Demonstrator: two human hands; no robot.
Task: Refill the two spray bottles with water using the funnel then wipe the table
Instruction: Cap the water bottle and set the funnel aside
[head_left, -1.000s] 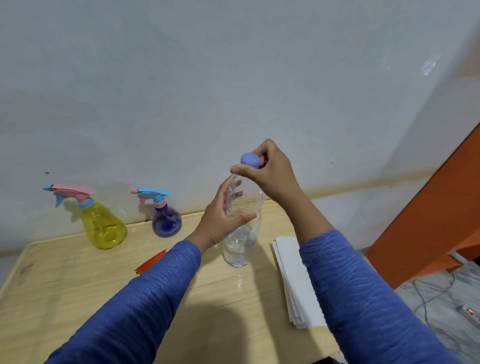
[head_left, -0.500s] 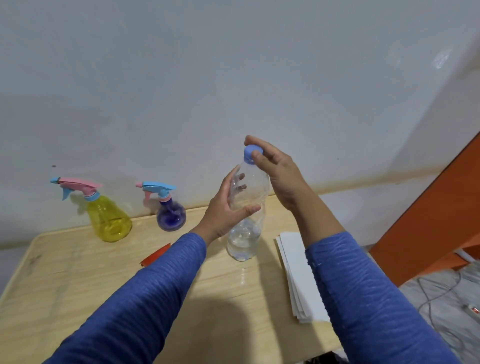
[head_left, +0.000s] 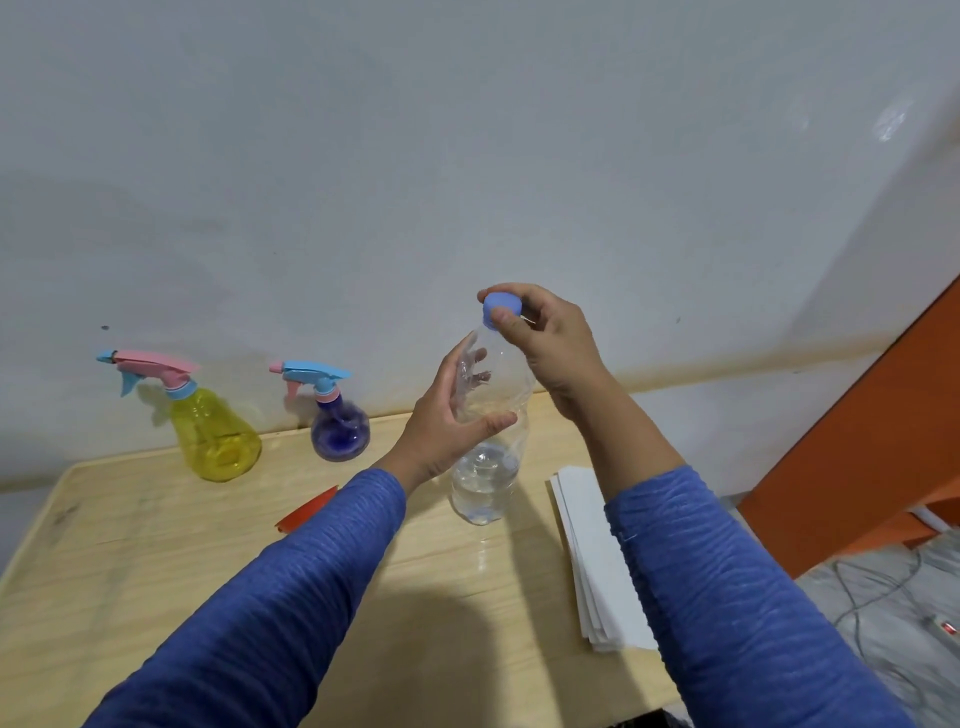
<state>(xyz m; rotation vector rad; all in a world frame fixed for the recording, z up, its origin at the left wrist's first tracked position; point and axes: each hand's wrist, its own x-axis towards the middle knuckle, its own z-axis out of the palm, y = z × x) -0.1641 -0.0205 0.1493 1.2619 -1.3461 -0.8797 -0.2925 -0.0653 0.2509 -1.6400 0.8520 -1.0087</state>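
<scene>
A clear plastic water bottle (head_left: 485, 483) stands near the middle of the wooden table (head_left: 156, 561), with a little water at its bottom. My left hand (head_left: 447, 415) grips the bottle's body. My right hand (head_left: 545, 338) pinches the blue cap (head_left: 500, 306) on its top. A yellow spray bottle (head_left: 215, 436) with a pink trigger and a smaller purple spray bottle (head_left: 340, 428) with a blue trigger stand at the back left by the wall. A red funnel (head_left: 306, 512) lies on the table, partly hidden by my left sleeve.
A stack of white paper sheets (head_left: 587, 525) lies at the table's right edge, partly under my right arm. An orange panel (head_left: 857, 441) stands to the right. Cables (head_left: 883, 597) lie on the grey floor beyond the table.
My right hand has shifted its hold around the blue cap. The left hand keeps hold of the bottle. The view has moved slightly.
</scene>
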